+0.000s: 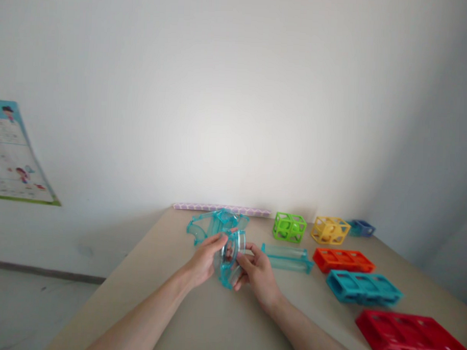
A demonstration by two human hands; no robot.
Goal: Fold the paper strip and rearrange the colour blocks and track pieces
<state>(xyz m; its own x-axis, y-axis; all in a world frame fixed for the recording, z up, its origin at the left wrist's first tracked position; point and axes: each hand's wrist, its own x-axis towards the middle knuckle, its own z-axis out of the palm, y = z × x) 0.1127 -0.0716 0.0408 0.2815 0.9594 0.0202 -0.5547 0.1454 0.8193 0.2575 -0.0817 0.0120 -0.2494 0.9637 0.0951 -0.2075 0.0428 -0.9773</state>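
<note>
Over the middle of the table, a curved clear piece with teal edges is held up between both hands. My left hand grips its left side, thumb on top near a small reddish spot. My right hand is closed on its right side, with the fingers partly behind it. Behind the hands lie more teal see-through pieces, some curved, in a cluster. Just right of my right hand, straight clear teal trough pieces lie on the table.
Along the right stand a green cube frame, a yellow one, a blue piece, and orange, teal and red open blocks. A purple patterned strip lies against the wall. A poster hangs at left.
</note>
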